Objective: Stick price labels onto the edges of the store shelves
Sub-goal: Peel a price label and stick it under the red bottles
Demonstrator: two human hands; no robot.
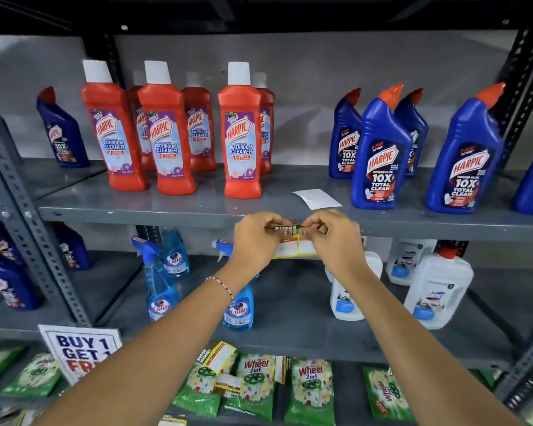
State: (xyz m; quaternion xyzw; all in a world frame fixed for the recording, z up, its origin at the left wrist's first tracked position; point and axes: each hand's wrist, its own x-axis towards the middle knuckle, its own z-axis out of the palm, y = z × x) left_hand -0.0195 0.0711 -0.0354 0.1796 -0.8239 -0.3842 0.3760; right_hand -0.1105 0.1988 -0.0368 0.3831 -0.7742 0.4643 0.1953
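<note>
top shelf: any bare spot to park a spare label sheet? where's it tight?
Free: the grey metal shelf front strip ahead of the red Harpic bottles, and the gap between them and the blue Harpic bottles, though a white backing paper lies there. Crowded: the blue cluster at right, and the shelf edge where both hands grip the price label.

Yellow-bordered price label against grey shelf edge.

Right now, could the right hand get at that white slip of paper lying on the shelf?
Probably yes: the white slip lies bare on the shelf just above the right hand, nothing between. But both hands hold the price label.
</note>
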